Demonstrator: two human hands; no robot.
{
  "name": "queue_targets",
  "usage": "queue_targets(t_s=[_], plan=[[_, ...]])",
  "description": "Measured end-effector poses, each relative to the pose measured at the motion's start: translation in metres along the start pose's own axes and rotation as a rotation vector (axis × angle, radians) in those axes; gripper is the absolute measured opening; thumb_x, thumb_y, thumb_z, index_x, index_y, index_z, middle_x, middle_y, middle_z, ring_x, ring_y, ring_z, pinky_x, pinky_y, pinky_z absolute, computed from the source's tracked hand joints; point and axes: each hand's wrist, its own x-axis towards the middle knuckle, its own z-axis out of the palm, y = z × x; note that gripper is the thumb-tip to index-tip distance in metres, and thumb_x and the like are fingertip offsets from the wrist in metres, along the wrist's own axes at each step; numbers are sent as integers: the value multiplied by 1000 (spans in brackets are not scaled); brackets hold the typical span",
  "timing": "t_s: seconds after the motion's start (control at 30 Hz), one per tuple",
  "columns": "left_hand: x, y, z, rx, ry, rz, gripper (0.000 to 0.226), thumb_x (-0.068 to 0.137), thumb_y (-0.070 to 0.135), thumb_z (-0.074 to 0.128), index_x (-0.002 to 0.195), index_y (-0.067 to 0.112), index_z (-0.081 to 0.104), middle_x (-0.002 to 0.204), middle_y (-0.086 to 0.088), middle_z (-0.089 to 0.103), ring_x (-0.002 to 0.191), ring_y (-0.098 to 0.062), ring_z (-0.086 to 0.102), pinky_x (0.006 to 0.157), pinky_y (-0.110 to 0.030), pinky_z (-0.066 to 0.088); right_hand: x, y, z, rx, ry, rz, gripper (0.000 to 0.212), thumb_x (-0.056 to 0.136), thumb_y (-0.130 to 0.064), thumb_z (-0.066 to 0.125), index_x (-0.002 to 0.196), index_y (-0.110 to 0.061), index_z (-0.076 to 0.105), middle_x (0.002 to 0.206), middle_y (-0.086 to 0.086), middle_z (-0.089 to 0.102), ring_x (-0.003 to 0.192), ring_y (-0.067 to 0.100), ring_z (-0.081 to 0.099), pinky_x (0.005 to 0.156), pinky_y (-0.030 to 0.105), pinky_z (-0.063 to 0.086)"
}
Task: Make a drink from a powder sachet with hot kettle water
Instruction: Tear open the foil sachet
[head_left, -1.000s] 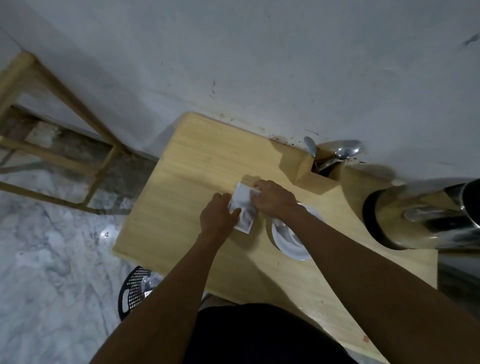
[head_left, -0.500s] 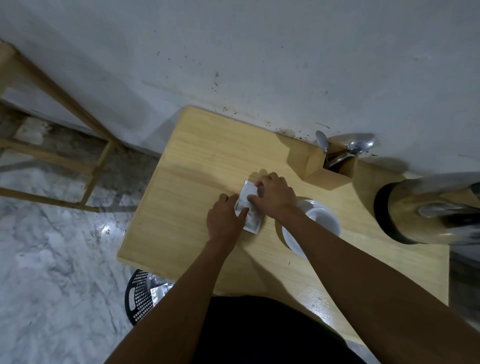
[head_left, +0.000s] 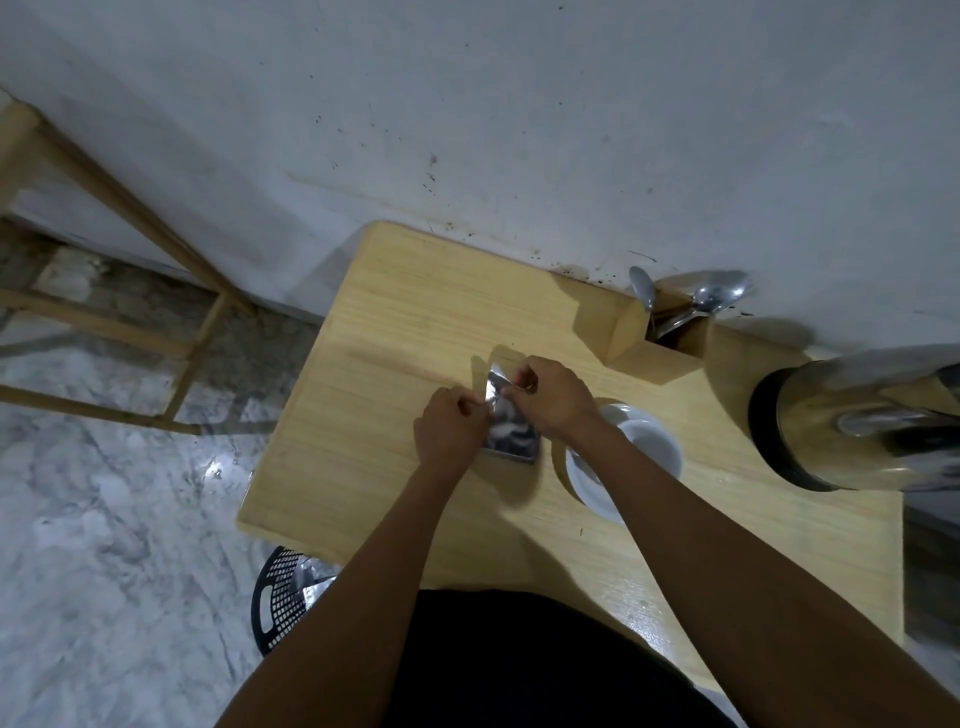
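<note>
A silvery powder sachet (head_left: 510, 434) is held upright just above the wooden table (head_left: 395, 332). My left hand (head_left: 449, 428) pinches its upper left edge and my right hand (head_left: 550, 397) pinches the top right corner, where the foil is pulled apart. A white cup (head_left: 649, 441) on a white saucer (head_left: 584, 480) stands to the right of the sachet, partly behind my right forearm. The steel kettle (head_left: 857, 423) stands at the table's right end.
A wooden holder (head_left: 631, 338) with spoons (head_left: 714, 299) stands against the wall behind the cup. A black mesh bin (head_left: 283, 597) sits on the marble floor under the table's near edge. A wooden frame (head_left: 135, 218) leans at the left.
The sachet lay flat under both hands; now it is lifted off the table and its top is being torn apart between my fingers.
</note>
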Motion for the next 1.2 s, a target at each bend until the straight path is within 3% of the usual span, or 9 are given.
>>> queue_targets(t_s=[0.13,0.2,0.3,0.43,0.53,0.67,0.87,1.07,1.2], plan=[[0,6,-21,-138,-101,107,16,83,23,66,84,8,72,80,-7,70,72,-16,61,63,-23,46,-13,-4,-15,268,22,-57,20,81,-31,76,87,-22,59,80,-8,59,69,10,52,67,27,44],[-3,11,-33,-166,-161,151,17,87,21,63,85,6,70,79,-10,69,70,-13,58,60,-19,43,-22,-8,-27,388,-30,-73,25,79,-24,79,96,-22,61,82,-5,58,69,9,50,66,23,44],[-11,16,-52,-230,-251,209,13,90,24,60,86,13,67,75,-1,63,67,-6,56,59,-14,45,-37,-14,-47,429,-76,-122,22,83,-23,76,102,-19,66,81,1,61,68,6,53,59,14,44],[-23,31,-68,-288,-307,241,10,91,23,60,94,15,66,89,-3,71,81,-12,66,73,-25,54,-51,-22,-62,418,-52,-172,16,91,-26,66,92,-10,68,80,-5,64,64,-1,56,58,11,44],[-33,48,-71,-368,-297,291,13,90,20,63,99,16,71,89,7,73,80,1,67,70,-11,52,-65,-28,-70,465,-36,-188,15,91,-27,67,89,-12,69,81,-2,66,67,2,56,59,10,44],[-44,63,-74,-357,-267,357,15,91,17,60,88,9,73,82,0,73,72,0,64,67,-8,47,-79,-36,-80,517,8,-200,14,91,-26,67,90,-14,72,91,7,71,78,8,59,69,15,45],[-58,82,-75,-285,-202,441,18,94,23,56,92,12,71,91,-11,73,72,-6,60,62,-13,44,-91,-41,-98,455,120,-259,14,92,-23,64,93,-12,74,88,-3,71,69,-4,59,62,5,44],[-73,95,-79,-156,-199,538,20,95,27,52,89,21,70,87,5,71,84,-9,64,75,-22,48,-98,-41,-116,253,167,-358,18,89,-27,68,106,-29,66,91,-9,65,83,12,62,67,27,57],[-76,103,-82,-143,-195,591,22,96,25,50,88,18,69,81,5,68,76,-9,60,69,-23,46,-104,-45,-131,118,189,-406,4,89,-24,67,89,-26,70,82,-15,66,81,12,63,69,23,53]])
